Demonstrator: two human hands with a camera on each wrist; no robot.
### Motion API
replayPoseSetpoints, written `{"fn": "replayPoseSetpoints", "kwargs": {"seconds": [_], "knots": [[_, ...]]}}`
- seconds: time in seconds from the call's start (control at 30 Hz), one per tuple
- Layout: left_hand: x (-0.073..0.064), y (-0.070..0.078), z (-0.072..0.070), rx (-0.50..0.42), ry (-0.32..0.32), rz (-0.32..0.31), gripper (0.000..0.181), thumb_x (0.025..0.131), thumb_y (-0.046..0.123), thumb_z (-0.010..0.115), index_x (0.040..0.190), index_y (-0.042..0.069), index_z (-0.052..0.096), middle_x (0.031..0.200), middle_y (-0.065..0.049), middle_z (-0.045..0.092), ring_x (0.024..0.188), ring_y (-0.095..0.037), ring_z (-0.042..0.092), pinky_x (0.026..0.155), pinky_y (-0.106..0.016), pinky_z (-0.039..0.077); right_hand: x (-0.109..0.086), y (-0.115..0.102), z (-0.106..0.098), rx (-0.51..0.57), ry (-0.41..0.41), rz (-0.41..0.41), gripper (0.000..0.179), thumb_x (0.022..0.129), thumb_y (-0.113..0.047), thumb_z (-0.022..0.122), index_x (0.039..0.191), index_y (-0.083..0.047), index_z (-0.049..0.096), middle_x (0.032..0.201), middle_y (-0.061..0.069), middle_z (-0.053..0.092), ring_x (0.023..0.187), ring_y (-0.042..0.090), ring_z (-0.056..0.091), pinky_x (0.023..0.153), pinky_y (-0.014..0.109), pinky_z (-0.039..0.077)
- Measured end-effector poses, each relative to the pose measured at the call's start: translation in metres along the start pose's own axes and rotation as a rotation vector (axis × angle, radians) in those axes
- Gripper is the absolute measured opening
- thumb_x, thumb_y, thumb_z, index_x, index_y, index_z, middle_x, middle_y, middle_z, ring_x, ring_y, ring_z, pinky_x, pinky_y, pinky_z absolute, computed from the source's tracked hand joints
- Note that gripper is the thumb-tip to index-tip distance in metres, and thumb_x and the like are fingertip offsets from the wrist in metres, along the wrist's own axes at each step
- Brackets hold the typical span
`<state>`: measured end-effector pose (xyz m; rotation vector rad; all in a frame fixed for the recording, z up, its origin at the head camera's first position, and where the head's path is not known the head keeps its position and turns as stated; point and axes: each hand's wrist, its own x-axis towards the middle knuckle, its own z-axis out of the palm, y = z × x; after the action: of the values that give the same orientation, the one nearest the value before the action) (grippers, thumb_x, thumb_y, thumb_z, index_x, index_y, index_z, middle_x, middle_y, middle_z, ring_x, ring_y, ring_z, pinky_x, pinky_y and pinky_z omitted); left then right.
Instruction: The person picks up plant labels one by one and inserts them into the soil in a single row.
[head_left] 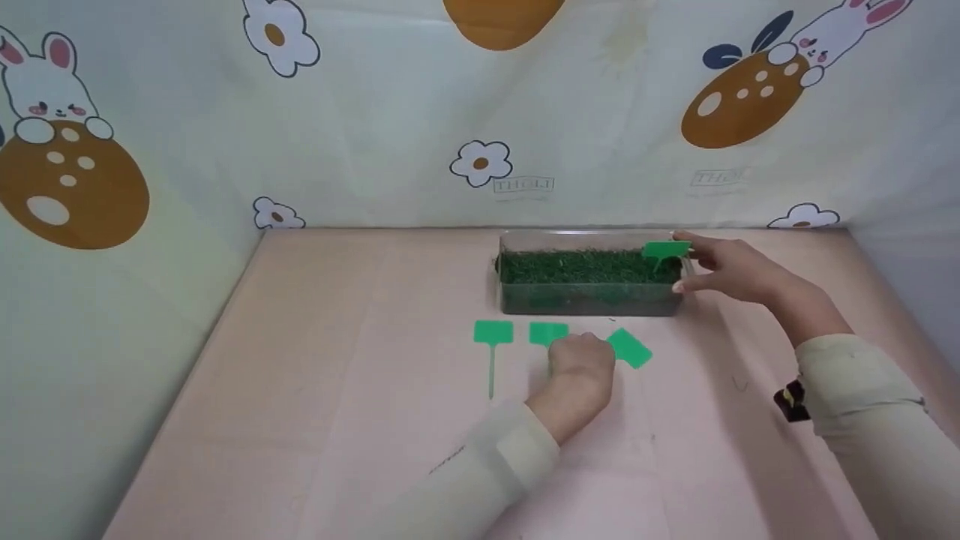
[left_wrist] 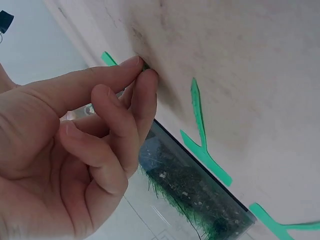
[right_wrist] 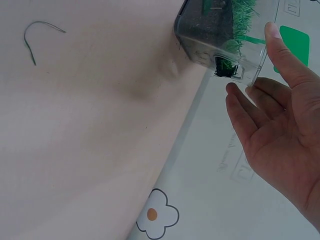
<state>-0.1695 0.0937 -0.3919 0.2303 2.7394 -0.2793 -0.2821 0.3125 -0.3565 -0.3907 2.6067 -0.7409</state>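
My left hand (head_left: 581, 371) is low over the table, thumb and index finger pinching the stem of a tilted green plant label (head_left: 630, 349). In the left wrist view, only a small dark-green bit of that stem shows between the fingertips. A clear plastic planter box (head_left: 592, 300) of dark soil and green grass (head_left: 577, 266) stands beyond it. My right hand (head_left: 739, 270) grips the box's right end, thumb at the near corner and fingers at the far one. Another green plant label (head_left: 666, 249) stands upright in the grass beside that hand.
Two more T-shaped green plant labels lie in front of the box: the left label (head_left: 493, 332) in full sight, the middle label (head_left: 548, 332) partly behind my left hand. A thin curved strand (right_wrist: 42, 25) lies on the table. A printed cloth wall (head_left: 375, 150) rises behind.
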Motion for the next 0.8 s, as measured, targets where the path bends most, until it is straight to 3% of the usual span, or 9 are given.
{"fn": "replayPoseSetpoints", "kwargs": {"seconds": [0.17, 0.33, 0.4, 0.5, 0.57, 0.67, 0.8], "knots": [[0.005, -0.007, 0.0, -0.071, -0.038, 0.019, 0.017, 0.094, 0.022, 0.07, 0.109, 0.023, 0.076, 0.089, 0.004, 0.073, 0.064, -0.005, 0.053, 0.057, -0.02, 0.049, 0.0, -0.001, 0.0, -0.019, 0.012, -0.027, 0.093, 0.091, -0.039, 0.073, 0.159, -0.007, 0.018, 0.156, 0.032, 0.032, 0.142, 0.055, 0.032, 0.111, 0.063, 0.034], [0.01, -0.022, -0.001, -0.199, -0.096, 0.072, 0.015, 0.093, 0.017, 0.067, 0.106, 0.016, 0.075, 0.104, 0.001, 0.071, 0.067, -0.01, 0.05, 0.054, -0.023, 0.047, -0.001, -0.001, 0.001, -0.013, 0.011, -0.025, 0.093, 0.091, -0.038, 0.073, 0.16, -0.008, 0.018, 0.157, 0.032, 0.031, 0.142, 0.054, 0.031, 0.112, 0.062, 0.034], [0.012, -0.029, -0.002, -0.247, -0.114, 0.112, 0.006, 0.091, 0.016, 0.068, 0.091, 0.013, 0.074, 0.097, 0.001, 0.068, 0.066, -0.012, 0.046, 0.05, -0.024, 0.043, -0.002, 0.0, 0.001, -0.009, 0.011, -0.021, 0.093, 0.091, -0.038, 0.072, 0.16, -0.009, 0.017, 0.157, 0.032, 0.03, 0.143, 0.055, 0.03, 0.112, 0.062, 0.034], [0.013, -0.041, 0.0, -0.351, -0.143, 0.191, 0.025, 0.09, 0.014, 0.069, 0.066, 0.014, 0.062, 0.073, 0.001, 0.056, 0.063, -0.014, 0.041, 0.048, -0.025, 0.036, -0.002, 0.001, 0.002, -0.016, 0.011, -0.019, 0.094, 0.091, -0.042, 0.072, 0.16, -0.01, 0.017, 0.157, 0.032, 0.031, 0.142, 0.055, 0.031, 0.112, 0.063, 0.034], [0.013, -0.048, 0.001, -0.441, -0.157, 0.238, 0.031, 0.091, 0.014, 0.069, 0.063, 0.017, 0.057, 0.066, 0.003, 0.049, 0.063, -0.014, 0.041, 0.05, -0.026, 0.035, -0.002, 0.001, 0.002, -0.021, 0.008, -0.017, 0.095, 0.09, -0.043, 0.072, 0.16, -0.01, 0.017, 0.157, 0.032, 0.031, 0.142, 0.054, 0.031, 0.111, 0.062, 0.035], [0.012, -0.056, 0.003, -0.6, -0.165, 0.295, 0.022, 0.09, 0.01, 0.071, 0.072, 0.019, 0.064, 0.069, 0.006, 0.054, 0.066, -0.013, 0.046, 0.058, -0.027, 0.039, -0.002, 0.001, 0.003, -0.016, 0.006, -0.016, 0.095, 0.091, -0.043, 0.072, 0.16, -0.011, 0.016, 0.157, 0.032, 0.031, 0.143, 0.054, 0.031, 0.112, 0.062, 0.034], [0.012, -0.063, 0.004, -0.725, -0.164, 0.349, 0.015, 0.091, 0.006, 0.07, 0.092, 0.021, 0.073, 0.086, 0.006, 0.064, 0.075, -0.01, 0.053, 0.07, -0.027, 0.045, -0.002, 0.001, 0.003, -0.007, 0.009, -0.017, 0.094, 0.091, -0.042, 0.072, 0.16, -0.011, 0.017, 0.157, 0.032, 0.031, 0.143, 0.054, 0.03, 0.113, 0.062, 0.034]]}}
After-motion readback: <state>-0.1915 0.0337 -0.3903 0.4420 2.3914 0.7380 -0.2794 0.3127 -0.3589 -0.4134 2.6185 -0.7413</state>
